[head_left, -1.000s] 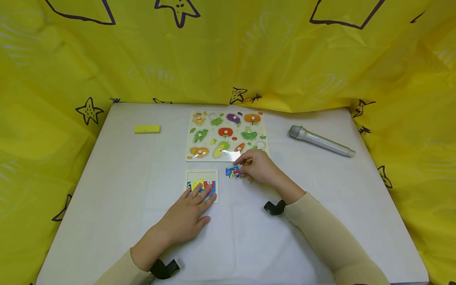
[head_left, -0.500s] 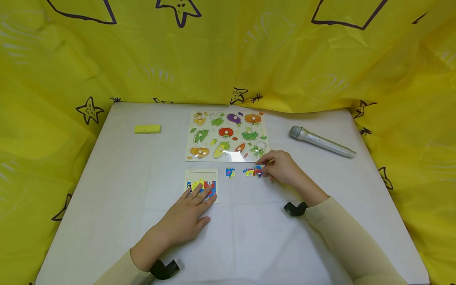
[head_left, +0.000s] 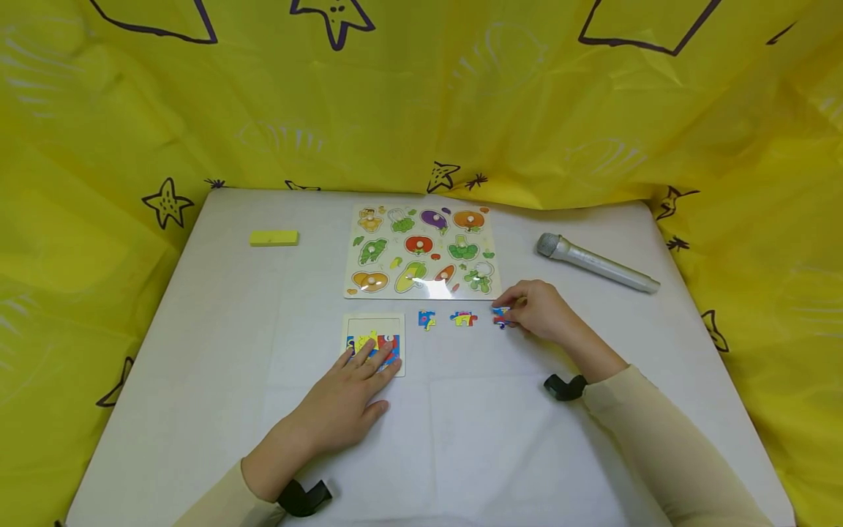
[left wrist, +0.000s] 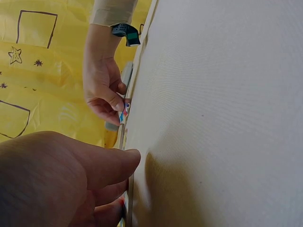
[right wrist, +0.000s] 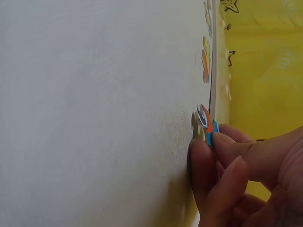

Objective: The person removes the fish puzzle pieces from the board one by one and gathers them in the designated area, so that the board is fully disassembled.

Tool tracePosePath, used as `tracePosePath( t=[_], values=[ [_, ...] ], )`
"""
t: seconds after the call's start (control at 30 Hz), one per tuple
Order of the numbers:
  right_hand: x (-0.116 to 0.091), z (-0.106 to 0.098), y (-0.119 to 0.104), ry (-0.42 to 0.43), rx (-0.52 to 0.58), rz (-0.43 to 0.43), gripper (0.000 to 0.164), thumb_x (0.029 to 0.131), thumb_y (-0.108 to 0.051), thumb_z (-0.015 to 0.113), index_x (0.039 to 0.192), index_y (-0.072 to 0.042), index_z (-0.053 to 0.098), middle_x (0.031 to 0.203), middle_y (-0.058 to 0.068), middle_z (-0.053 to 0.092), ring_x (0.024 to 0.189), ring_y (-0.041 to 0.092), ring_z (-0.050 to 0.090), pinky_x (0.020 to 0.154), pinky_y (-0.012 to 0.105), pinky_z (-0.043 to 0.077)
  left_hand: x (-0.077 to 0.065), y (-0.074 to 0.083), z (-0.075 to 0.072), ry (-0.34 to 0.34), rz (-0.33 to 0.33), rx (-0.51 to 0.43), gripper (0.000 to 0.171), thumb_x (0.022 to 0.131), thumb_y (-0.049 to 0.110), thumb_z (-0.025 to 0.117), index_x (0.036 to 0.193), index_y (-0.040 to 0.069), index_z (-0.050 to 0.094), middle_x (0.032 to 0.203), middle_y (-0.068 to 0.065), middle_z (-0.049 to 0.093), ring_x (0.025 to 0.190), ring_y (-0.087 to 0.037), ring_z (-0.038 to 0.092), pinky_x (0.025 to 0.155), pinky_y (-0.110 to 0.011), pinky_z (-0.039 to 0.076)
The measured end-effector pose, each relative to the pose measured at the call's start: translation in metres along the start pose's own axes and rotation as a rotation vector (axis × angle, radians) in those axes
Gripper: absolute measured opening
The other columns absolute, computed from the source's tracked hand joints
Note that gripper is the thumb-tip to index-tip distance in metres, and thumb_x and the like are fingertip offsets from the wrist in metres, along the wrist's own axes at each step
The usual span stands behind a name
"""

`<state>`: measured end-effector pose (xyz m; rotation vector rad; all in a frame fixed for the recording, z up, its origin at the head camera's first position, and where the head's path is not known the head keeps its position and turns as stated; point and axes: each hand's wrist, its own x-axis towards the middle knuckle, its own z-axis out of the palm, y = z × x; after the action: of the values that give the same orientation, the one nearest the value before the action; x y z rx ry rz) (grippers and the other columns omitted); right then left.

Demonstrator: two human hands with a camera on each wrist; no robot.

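"What's in the right hand (head_left: 543, 311)?"
"A blue-and-red jigsaw piece (head_left: 500, 315), pinched between fingertips."
"And left of it?"
"A yellow-and-red piece (head_left: 464, 320), then a blue-and-yellow piece (head_left: 426, 319), lying flat, apart."
"The square puzzle tray (head_left: 374, 324)?"
"Flat under the left hand (head_left: 345, 402), partly filled."

Room to pass lies over the surface (head_left: 487, 424) on the near side of the right fingers (head_left: 510, 295); two puzzle pieces (head_left: 464, 317) obstruct their left, a board (head_left: 433, 261) just beyond, a microphone (head_left: 596, 263) beyond and right.
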<state>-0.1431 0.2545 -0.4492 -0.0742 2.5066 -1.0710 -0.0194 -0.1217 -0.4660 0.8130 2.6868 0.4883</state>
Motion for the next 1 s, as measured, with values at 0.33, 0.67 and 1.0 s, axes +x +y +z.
tracePosePath(
  t=[0.33,0.67,1.0],
  values=[
    [0.000,-0.002,0.005,0.020,-0.057,-0.040,0.023,0.091,0.004,0.076,0.111,-0.006,0.084,0.103,0.014,0.076,0.063,0.015,0.062,0.056,0.024,0.049,-0.001,0.002,-0.002,-0.004,-0.008,-0.001,0.063,0.107,0.034,0.066,0.165,0.020,0.045,0.177,-0.008,0.035,0.167,-0.039,0.024,0.135,-0.061,0.022],
    [-0.001,0.001,0.010,0.079,-0.173,-0.127,0.022,0.089,0.000,0.081,0.107,-0.012,0.086,0.103,0.008,0.078,0.089,0.022,0.059,0.079,0.032,0.046,-0.001,0.001,-0.001,0.000,0.006,0.005,0.064,0.107,0.034,0.065,0.165,0.019,0.045,0.177,-0.009,0.035,0.167,-0.040,0.025,0.134,-0.062,0.023],
    [-0.001,0.005,0.009,0.095,-0.245,-0.172,0.023,0.091,0.003,0.077,0.108,-0.011,0.084,0.100,0.007,0.073,0.090,0.022,0.063,0.081,0.034,0.051,0.000,0.001,-0.001,0.003,0.008,0.008,0.064,0.107,0.035,0.065,0.166,0.019,0.045,0.177,-0.007,0.033,0.167,-0.040,0.024,0.135,-0.062,0.022]
  ],
)
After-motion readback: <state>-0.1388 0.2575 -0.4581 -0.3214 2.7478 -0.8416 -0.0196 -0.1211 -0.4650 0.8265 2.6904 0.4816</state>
